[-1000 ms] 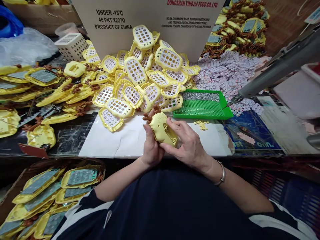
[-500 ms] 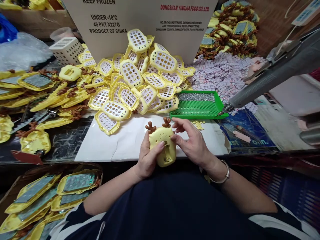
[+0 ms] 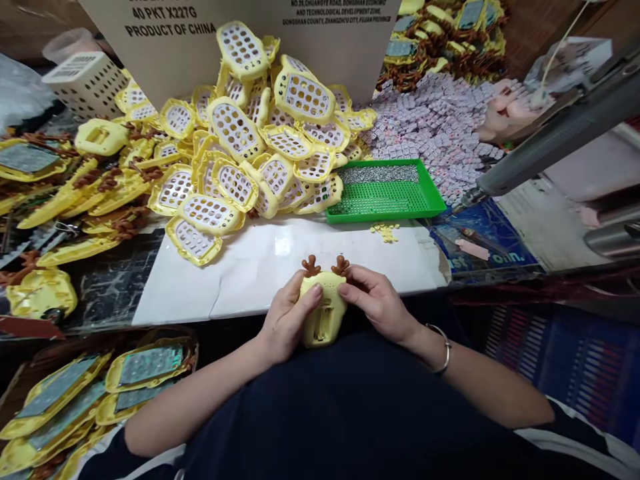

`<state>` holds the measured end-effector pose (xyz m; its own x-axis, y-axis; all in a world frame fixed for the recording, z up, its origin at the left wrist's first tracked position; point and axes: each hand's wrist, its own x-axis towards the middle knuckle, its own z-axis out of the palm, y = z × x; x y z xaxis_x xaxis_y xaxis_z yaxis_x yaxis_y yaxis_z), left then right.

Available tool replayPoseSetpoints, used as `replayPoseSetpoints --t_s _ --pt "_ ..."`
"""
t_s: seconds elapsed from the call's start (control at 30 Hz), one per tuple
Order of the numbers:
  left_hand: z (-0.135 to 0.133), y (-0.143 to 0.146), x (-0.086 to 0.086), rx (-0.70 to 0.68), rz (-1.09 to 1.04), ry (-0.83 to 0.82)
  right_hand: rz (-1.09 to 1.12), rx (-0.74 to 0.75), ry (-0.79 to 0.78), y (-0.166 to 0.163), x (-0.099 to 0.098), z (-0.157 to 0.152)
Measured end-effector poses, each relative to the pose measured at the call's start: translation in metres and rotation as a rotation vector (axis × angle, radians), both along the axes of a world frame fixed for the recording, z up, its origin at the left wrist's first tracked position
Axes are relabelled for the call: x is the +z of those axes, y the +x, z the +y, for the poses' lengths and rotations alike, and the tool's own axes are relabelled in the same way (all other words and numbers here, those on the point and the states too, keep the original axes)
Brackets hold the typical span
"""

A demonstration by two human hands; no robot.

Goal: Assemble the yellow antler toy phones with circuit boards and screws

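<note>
Between my hands is a yellow plastic toy shell (image 3: 327,310) with brown antlers, its back with the open battery slot facing me. My left hand (image 3: 287,317) is closed around its left side, thumb on the back. On its upper right edge, just under the antler, the thumb and fingers of my right hand (image 3: 377,300) grip it. The shell is held near my body, at the front edge of the table. Beyond it lies a heap of yellow front shells (image 3: 235,127) with white hole grids.
A green tray (image 3: 385,215) of small screws stands behind some tiny yellow pieces (image 3: 385,232). An electric screwdriver (image 3: 525,160) hangs at right, near a pile of white keypads (image 3: 425,127). Shells with circuit boards (image 3: 150,363) fill a box at lower left. A printed carton (image 3: 250,13) stands behind.
My right hand has come in from just beside the shell and now grips its upper right edge. My left hand still holds the shell. The camera view has shifted.
</note>
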<state>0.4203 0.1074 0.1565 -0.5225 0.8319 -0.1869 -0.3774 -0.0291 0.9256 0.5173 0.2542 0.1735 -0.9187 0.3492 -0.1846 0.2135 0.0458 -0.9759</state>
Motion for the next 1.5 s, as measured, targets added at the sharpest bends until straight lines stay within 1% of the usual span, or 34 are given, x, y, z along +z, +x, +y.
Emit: replayPoseSetpoints --t_s 0.1,0.17,0.23,0.3,0.37,0.43,0.47,0.57,0.63,0.7,0.8,0.9,0.97,1.07,1.17,1.23,1.37,1.43,1.5 --pt "-0.003 -0.002 0.003 -0.096 0.073 -0.076 -0.039 0.002 0.012 0.005 -0.003 0.004" --pt "-0.003 -0.004 0.006 -0.160 0.126 -0.104 0.001 -0.043 0.010 0.008 -0.002 0.008" --pt "-0.002 -0.005 0.010 -0.218 0.197 -0.122 0.033 -0.038 0.025 0.007 0.003 0.011" --pt "0.001 -0.005 0.014 -0.267 0.288 -0.120 0.030 0.049 0.118 0.003 0.011 0.012" --pt "0.003 -0.005 0.017 -0.290 0.385 -0.103 0.022 0.130 0.269 -0.001 0.020 0.014" --pt "0.003 -0.004 0.019 -0.256 0.454 -0.100 0.016 0.178 0.383 -0.006 0.028 0.016" --pt "0.003 -0.004 0.019 -0.228 0.476 -0.108 0.011 0.195 0.407 -0.008 0.030 0.018" --pt "0.001 -0.002 0.020 -0.159 0.519 -0.115 -0.008 0.245 0.382 -0.012 0.035 0.021" --pt "0.000 -0.001 0.020 -0.148 0.537 -0.103 -0.018 0.268 0.349 -0.013 0.037 0.022" --pt "0.000 0.000 0.021 -0.146 0.529 -0.108 -0.014 0.283 0.360 -0.014 0.037 0.020" --pt "0.000 0.001 0.020 -0.133 0.496 -0.127 0.064 0.271 0.450 -0.013 0.034 0.016" --pt "0.000 0.002 0.018 -0.106 0.470 -0.117 0.161 0.220 0.515 -0.012 0.030 0.014" --pt "0.000 0.002 0.016 -0.108 0.437 -0.106 0.181 0.202 0.507 -0.011 0.027 0.014" --pt "-0.002 -0.001 0.015 -0.172 0.406 -0.122 0.133 0.171 0.422 -0.010 0.026 0.017" --pt "-0.004 -0.002 0.015 -0.221 0.475 -0.124 0.024 0.173 0.304 -0.008 0.029 0.020" --pt "-0.005 -0.001 0.015 -0.204 0.549 -0.094 -0.018 0.207 0.263 -0.007 0.032 0.021" --pt "-0.004 0.003 0.015 -0.138 0.699 -0.063 0.032 0.228 0.326 -0.004 0.032 0.018" --pt "-0.002 0.005 0.016 -0.140 0.763 -0.080 0.076 0.194 0.356 -0.004 0.028 0.016" --pt "-0.002 0.005 0.016 -0.163 0.802 -0.106 0.098 0.153 0.351 -0.004 0.023 0.015"
